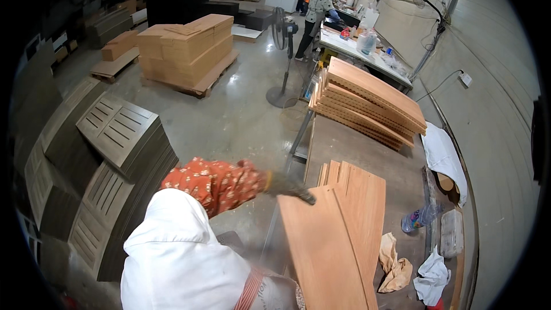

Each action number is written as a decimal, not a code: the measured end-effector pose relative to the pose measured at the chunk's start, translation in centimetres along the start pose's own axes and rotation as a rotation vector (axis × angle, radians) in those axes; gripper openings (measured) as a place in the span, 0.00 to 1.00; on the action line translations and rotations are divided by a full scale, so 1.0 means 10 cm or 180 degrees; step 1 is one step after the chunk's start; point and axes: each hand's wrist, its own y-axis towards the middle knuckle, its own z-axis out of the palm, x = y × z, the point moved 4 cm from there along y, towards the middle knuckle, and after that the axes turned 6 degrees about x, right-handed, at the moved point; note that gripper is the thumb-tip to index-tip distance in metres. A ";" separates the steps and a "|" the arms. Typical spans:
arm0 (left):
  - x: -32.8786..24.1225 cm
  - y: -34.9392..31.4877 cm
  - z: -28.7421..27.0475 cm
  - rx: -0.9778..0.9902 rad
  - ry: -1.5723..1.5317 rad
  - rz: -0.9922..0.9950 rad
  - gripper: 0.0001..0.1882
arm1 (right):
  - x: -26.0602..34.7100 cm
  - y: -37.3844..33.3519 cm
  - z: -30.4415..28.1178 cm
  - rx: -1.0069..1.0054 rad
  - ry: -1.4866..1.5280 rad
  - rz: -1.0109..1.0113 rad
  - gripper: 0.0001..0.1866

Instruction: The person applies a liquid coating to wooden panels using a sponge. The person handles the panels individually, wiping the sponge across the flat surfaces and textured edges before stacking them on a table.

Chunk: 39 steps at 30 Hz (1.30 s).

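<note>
My left arm, in an orange floral sleeve, reaches across to the far left corner of a wooden board (321, 241). My left hand (290, 188) wears a dark glove and is smeared by motion. Its fingers look stretched out together, their tips over the board's far end; the thumb does not show. This flat, light brown board lies askew over several similar boards (366, 195) on the worktable (353, 140), its left side past the table's edge. My right hand is out of view.
A stack of wooden boards (370, 100) stands farther along the table. Right of the boards are a plastic bottle (418, 218) and crumpled cloths (431, 278). Grey slotted panels (117, 129) are piled at left. A standing fan (281, 57) and a person (317, 17) are beyond.
</note>
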 end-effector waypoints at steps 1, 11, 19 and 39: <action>0.17 -0.09 0.15 0.0009 -0.0569 0.1028 0.19 | 0.02 0.03 -0.04 -0.0038 0.0096 0.0022 0.28; 0.64 -0.15 -0.43 -0.0597 -0.0911 0.1585 0.12 | 0.17 0.89 0.19 0.0108 0.2176 0.0325 0.30; 1.18 -0.20 -2.32 -0.1358 -0.1589 0.1529 0.16 | 0.31 1.48 0.23 -0.0139 0.3698 0.0518 0.31; 1.79 0.09 -2.36 -0.1669 0.1491 0.0698 0.31 | 0.18 3.42 0.68 -0.1319 -0.2271 0.0083 0.07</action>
